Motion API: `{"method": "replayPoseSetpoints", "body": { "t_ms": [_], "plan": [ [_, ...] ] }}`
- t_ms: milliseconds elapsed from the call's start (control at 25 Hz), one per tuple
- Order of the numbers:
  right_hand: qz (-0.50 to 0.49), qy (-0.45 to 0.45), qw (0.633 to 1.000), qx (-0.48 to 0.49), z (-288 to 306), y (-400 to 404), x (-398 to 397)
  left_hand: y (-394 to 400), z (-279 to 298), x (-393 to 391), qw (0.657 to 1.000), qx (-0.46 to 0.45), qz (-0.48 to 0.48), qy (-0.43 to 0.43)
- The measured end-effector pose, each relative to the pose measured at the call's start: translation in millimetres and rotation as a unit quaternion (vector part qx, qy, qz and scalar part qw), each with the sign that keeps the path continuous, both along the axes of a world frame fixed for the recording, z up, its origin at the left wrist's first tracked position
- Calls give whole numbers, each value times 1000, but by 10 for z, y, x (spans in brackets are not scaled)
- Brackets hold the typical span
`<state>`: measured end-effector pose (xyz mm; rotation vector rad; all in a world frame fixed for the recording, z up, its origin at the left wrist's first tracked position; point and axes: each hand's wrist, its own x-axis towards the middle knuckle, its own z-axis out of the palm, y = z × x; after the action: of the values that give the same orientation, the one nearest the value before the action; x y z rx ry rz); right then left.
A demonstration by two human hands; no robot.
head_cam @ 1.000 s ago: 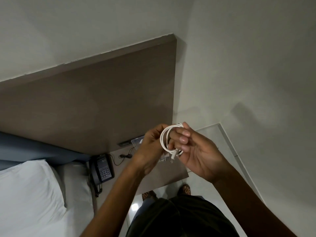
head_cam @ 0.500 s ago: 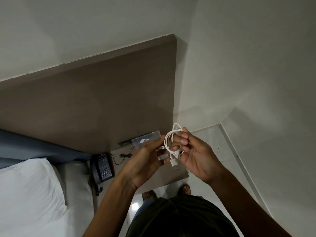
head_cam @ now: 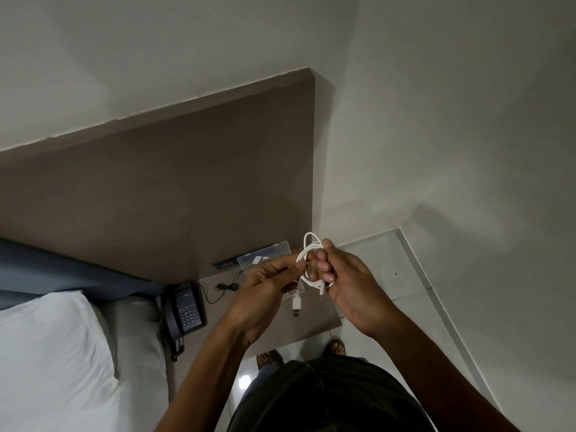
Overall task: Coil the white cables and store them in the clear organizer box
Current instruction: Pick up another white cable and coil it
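Over the last second the hands have drawn apart: a second ago the left hand was wrapped close against the loops, and now it has slid back to the left of the bundle, its fingertips pinching one strand at the coil's near-left edge. The right hand has stayed curled around the white USB cable, fingers threaded through the loops and closed on them, so the coil sits inside that grip with its top loop standing up above the knuckles. Two free ends now hang just below the grip: the USB plug lower and to the left, a thinner connector tip directly under the right fingers. That reads as winding nearly done, with only the loose tails left to tuck or wrap before the bundle can be put down. The clear organizer box lies beyond and under the left fingers, on the brown bedside table, partly hidden by the hand; small white items show through its clear top, though what they are, and whether the lid is open, cannot be made out. The coil is not yet in it.
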<state>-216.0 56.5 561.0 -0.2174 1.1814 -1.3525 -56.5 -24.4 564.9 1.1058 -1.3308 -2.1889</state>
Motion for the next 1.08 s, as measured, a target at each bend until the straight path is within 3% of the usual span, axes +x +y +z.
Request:
{"method": "replayPoseSetpoints", "body": {
  "t_ms": [280,440,680,960,1080],
  "plan": [
    [10,18,1000,6,-81,-21,62,0,-74,23,999,26,20,6],
    [18,85,996,18,-98,-20,72,54,-74,-10,998,38,48,34],
    [23,127,990,50,-191,42,93,72,-134,1,999,-3,36,5],
    [47,228,969,83,-280,55,129,43,-223,55,995,55,72,-32],
    [60,231,967,88,-294,30,140,49,-243,35,993,82,62,-60]
  ]
}}
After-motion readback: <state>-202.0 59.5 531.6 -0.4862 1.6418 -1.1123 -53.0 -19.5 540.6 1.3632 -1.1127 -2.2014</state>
